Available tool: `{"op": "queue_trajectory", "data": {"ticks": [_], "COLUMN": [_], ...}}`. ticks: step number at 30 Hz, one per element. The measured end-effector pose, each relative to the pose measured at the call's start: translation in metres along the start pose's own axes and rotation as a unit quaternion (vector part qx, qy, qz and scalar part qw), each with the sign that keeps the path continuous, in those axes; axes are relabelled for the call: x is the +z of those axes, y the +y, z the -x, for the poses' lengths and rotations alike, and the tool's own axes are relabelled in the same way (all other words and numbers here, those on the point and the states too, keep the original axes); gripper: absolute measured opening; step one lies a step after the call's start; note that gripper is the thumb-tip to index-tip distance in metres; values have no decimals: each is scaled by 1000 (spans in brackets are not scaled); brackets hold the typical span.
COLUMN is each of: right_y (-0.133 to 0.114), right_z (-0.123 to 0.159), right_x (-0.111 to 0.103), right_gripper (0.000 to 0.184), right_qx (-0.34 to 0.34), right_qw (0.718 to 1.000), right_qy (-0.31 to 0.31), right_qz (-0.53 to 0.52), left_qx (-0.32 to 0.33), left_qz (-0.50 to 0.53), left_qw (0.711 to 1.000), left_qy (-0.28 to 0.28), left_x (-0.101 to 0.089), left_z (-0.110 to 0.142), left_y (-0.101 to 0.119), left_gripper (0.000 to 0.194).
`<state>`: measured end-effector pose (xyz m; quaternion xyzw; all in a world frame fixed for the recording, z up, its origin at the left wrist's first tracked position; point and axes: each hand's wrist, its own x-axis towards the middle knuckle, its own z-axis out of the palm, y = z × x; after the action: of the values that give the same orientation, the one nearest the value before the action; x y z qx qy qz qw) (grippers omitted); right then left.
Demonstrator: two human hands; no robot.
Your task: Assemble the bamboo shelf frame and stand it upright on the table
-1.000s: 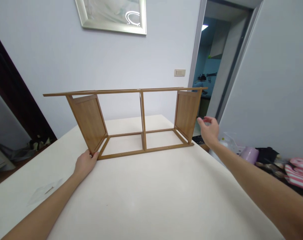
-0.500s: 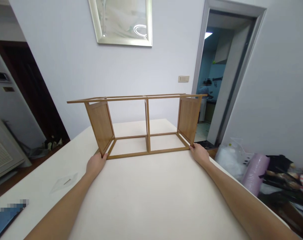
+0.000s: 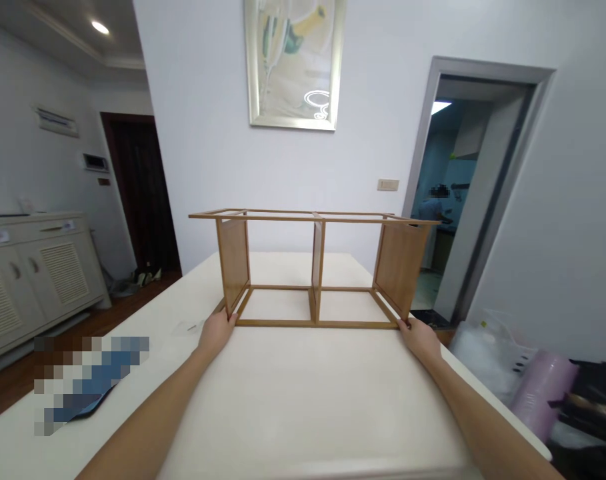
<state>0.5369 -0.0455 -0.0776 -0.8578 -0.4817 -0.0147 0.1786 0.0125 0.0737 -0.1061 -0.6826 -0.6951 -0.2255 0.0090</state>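
- Head view: white table (image 3: 313,400) beneath both hands, spreading toward a pale wall (image 3: 207,160) ahead of them.
- Wooden frame (image 3: 319,273) on the tabletop, directly between the hands, with a panel at each end and a divider in the middle.
- Left hand (image 3: 217,332) pinching the near lower corner on its side; right hand (image 3: 421,339) likewise at the opposite near corner.
- Fingertips partly hidden behind the wood; exact grip beneath hard to tell.
- Forearms cut off below; framed picture (image 3: 295,67), high beyond the hands, cropped at the top.
- Blue object (image 3: 95,387) left of the left hand, blurred into blocks, not identifiable; small clear packet (image 3: 191,327) just beside that hand, faint.
- Person (image 3: 431,210) far beyond the right hand, through a doorway (image 3: 435,67), blurred.
- Pale cabinet (image 3: 47,260) well left of the hands; purple roll (image 3: 543,393) and clear plastic bag (image 3: 483,353) right of the right hand.
- Right end of the frame in front of the doorway's lower edge.
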Motion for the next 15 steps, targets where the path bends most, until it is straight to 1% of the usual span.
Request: {"op": "queue_trajectory", "data": {"ticks": [3,7,12,15], "right_y": [9,15,13,13], "right_z": [15,32,52,63], "right_x": [-5,-12,-22,-25], "right_gripper": [46,47,49,48], "right_qx": [4,-5,12,14], "right_qw": [1000,1000,999,999], "right_qy": [5,10,-1,6], "right_qz": [13,21,35,41], "left_qx": [-2,-7,2,6], "left_qz": [5,7,6,4], "left_qw": [1000,1000,1000,1000], "left_qy": [0,1,-2,-7], "left_x": [-13,-23,-32,-36], "left_z": [22,42,60,71], "left_y": [-2,-10,-16,-20], "left_gripper": [43,42,41,41]}}
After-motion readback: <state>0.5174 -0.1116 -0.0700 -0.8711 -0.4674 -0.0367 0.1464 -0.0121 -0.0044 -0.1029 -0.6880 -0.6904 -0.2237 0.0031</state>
